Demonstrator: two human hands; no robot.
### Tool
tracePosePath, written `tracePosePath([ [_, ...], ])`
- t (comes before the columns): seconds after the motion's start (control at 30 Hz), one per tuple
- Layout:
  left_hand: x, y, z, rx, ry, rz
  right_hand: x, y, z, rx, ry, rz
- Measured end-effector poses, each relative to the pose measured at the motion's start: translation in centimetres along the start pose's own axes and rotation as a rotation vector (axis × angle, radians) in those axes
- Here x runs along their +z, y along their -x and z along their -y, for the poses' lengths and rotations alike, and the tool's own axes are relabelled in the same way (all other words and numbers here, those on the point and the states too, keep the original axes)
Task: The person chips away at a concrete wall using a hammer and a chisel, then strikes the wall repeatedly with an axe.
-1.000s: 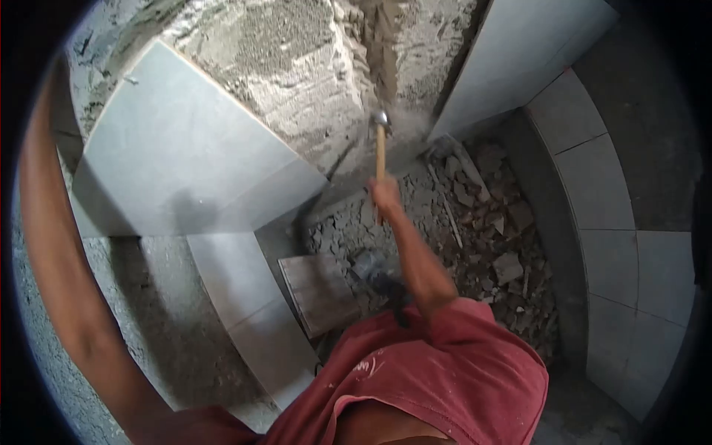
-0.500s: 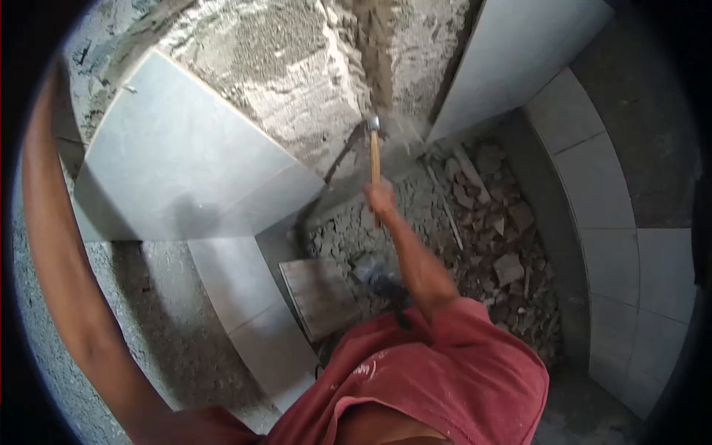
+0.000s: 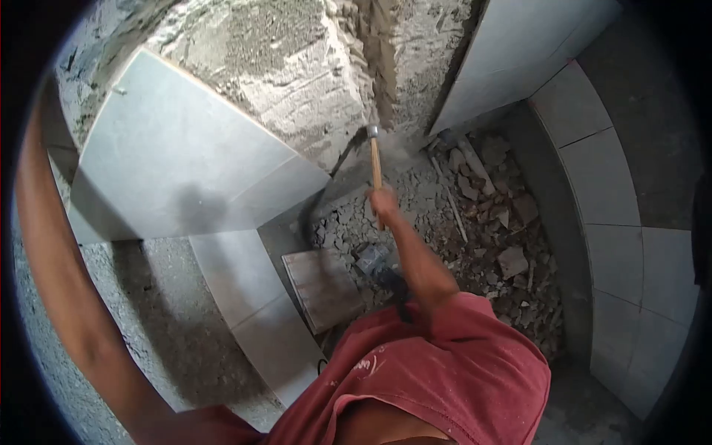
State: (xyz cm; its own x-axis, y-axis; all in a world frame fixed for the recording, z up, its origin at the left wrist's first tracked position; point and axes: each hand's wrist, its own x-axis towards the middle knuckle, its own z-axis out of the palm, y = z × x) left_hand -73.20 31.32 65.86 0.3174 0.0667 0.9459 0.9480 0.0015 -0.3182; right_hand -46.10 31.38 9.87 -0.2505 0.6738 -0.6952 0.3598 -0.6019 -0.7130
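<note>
My right hand [image 3: 383,200] is closed round the lower wooden handle of a hammer [image 3: 376,165], with the handle's end poking out below the fist. Its metal head is up at the foot of the rough, stripped wall [image 3: 297,96], near the bottom of a vertical groove [image 3: 380,67] in the mortar. Pale dust hangs just right of the head. My left arm [image 3: 67,282] stretches up along the left side, and its hand is lost in the dark edge of the view.
Large pale tiles [image 3: 174,148] cover the wall on the left, with another big tile [image 3: 512,59] at the upper right. Broken rubble [image 3: 512,259] covers the floor. A square tile [image 3: 322,289] and a crumpled plastic piece [image 3: 373,259] lie by my body. Tiled ledges flank both sides.
The hammer head sits slightly lower, and my right hand has shifted a little down with it. The view has tilted slightly. The left arm has barely moved.
</note>
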Motion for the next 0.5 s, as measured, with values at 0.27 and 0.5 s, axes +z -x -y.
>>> tracePosePath([
  [0.27, -0.2, 1.5, -2.3, 0.053, -0.092, -0.126, -6.0, 4.9, 10.9, -1.285, -0.338, -0.193],
  [0.5, -0.8, 0.5, 0.8, -0.009, 0.066, -0.017, -0.3, -5.0, -4.0, -0.013, 0.009, 0.079],
])
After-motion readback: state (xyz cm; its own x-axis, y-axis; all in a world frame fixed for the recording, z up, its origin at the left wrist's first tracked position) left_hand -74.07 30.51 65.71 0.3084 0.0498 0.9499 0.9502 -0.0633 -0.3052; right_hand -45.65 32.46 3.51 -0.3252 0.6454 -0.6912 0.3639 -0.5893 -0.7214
